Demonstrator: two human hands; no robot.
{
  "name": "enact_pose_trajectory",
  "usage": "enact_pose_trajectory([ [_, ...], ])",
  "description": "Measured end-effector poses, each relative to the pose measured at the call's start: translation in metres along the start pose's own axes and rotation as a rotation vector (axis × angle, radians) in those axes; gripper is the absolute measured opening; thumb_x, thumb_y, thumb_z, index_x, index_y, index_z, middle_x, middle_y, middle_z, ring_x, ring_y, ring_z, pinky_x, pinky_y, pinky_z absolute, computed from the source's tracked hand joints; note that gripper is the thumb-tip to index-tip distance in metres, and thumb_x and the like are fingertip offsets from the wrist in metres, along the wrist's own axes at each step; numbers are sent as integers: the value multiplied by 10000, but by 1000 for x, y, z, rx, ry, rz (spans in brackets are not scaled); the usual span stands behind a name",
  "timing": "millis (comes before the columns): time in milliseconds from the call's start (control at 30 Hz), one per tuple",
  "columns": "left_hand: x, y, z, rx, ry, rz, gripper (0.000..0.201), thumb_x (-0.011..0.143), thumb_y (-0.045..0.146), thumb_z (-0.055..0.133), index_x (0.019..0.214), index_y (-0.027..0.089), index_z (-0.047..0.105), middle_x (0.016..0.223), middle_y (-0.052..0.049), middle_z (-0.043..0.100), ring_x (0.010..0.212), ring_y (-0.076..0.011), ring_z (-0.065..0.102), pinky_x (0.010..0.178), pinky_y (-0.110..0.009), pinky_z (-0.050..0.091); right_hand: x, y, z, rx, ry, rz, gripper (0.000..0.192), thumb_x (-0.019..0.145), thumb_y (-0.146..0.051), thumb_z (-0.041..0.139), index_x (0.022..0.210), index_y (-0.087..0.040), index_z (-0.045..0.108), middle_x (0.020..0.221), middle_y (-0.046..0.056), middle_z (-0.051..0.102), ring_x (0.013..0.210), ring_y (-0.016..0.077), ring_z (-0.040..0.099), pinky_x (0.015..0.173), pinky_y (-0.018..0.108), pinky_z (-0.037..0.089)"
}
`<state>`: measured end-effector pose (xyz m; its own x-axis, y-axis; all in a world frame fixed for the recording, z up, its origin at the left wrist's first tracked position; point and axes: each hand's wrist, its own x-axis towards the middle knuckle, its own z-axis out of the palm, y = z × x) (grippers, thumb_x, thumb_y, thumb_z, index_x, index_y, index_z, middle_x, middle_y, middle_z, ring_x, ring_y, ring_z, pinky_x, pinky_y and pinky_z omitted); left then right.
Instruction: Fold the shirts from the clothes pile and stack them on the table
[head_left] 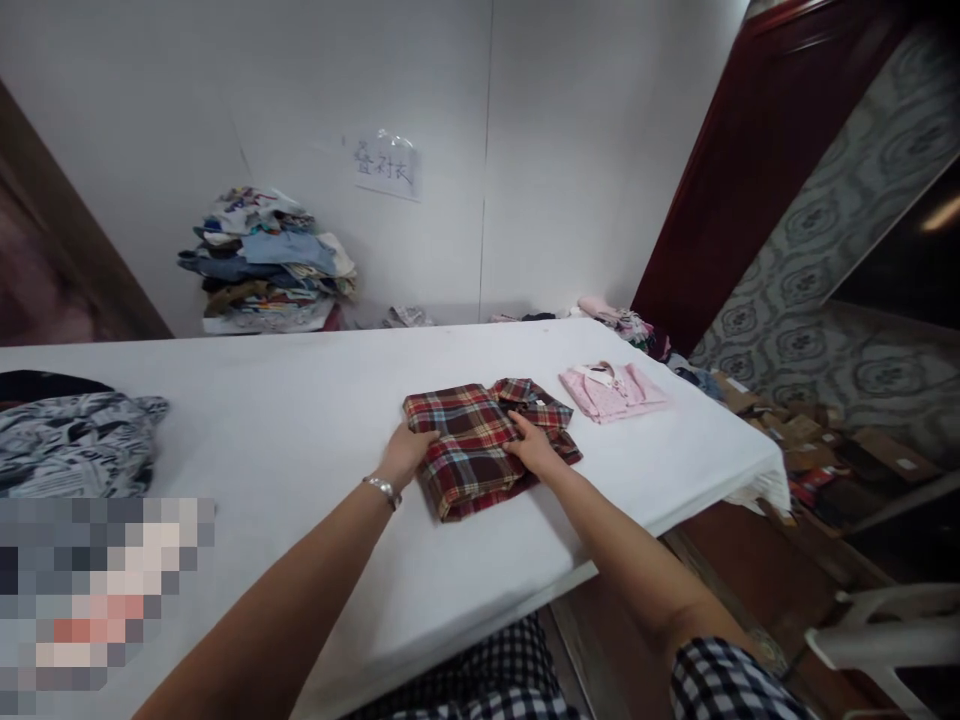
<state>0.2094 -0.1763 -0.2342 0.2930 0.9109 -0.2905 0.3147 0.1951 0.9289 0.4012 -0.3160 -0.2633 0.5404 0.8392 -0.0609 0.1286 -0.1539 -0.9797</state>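
The plaid shirt (pixel 466 425) was laid folded on the white desk (pixel 285 420), flanked by the two hands. Its left edge was touched by the left hand (pixel 405 455), the thumb placed on top; the other fingers were hidden, so whether the cloth was clamped could not be told. The right part was covered by the right hand (pixel 534 447), its thumb and forefinger spread apart. Just beyond, the folded pink shirt (pixel 619 395) was seen.
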Motion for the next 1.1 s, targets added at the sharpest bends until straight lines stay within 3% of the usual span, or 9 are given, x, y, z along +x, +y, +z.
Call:
enact_pose_trajectory([
  [133,-20,-17,-25,-52,120,76,479,711,277,722,1157,176,579,1170,-128,692,1035,-264,671,890,-388,557,0,0,21,-1,-43,-93,696,686,-161,689,1358,-253,532,1284,53,627,1145,204,595,1041,385,429],
  [233,-41,-36,-45,-163,40,-29,355,758,283,677,1088,174,603,1085,-134,716,927,-268,698,789,-397,592,-10,5,35,-51,-80,-130,567,689,-203,714,1247,-243,623,1243,61,650,1116,219,604,1048,411,421],
  [400,-47,-44,-75,-26,-80,-150,541,795,418,645,1266,190,506,1131,-144,696,849,-262,704,679,-385,593,-45,17,8,35,71,-116,406,743,-360,677,1126,-228,650,1044,53,691,831,184,649,826,373,541],
  [567,-11,-22,-105,595,166,307,756,780,565,574,1383,134,430,1312,-213,572,1076,-354,627,886,-475,528,-83,25,-45,183,276,213,377,718,-363,721,1028,-185,603,848,61,685,656,182,648,539,302,535],
  [667,17,0,-93,770,99,619,569,826,537,491,1241,157,579,1351,-174,551,1259,-338,507,1086,-438,383,-86,23,-59,264,287,308,514,710,-332,749,1155,-159,559,943,113,699,700,199,673,557,321,557],
  [733,33,15,-72,834,7,678,524,846,522,451,1192,163,612,1339,-159,569,1282,-318,484,1117,-406,337,-76,21,-64,174,322,280,591,719,-331,742,1241,-151,531,1012,128,694,705,192,666,534,306,549],
  [833,55,31,-38,880,-108,582,530,860,504,419,1198,143,610,1362,-173,562,1282,-320,483,1104,-405,332,-50,20,-70,-121,407,182,534,709,-333,745,1203,-189,602,1042,89,692,679,149,625,495,242,504],
  [933,75,36,-15,884,-156,479,496,827,523,466,1104,160,661,1318,-177,604,1243,-330,525,1061,-401,368,-24,21,-66,-279,343,195,456,680,-284,757,1117,-187,672,881,53,705,556,120,566,459,229,461],
  [1100,95,34,-7,866,-218,371,457,598,625,680,743,191,701,985,-190,737,988,-357,662,888,-389,474,9,25,-41,-237,241,99,324,645,-130,687,962,-188,717,635,-26,644,498,112,540,495,232,464],
])
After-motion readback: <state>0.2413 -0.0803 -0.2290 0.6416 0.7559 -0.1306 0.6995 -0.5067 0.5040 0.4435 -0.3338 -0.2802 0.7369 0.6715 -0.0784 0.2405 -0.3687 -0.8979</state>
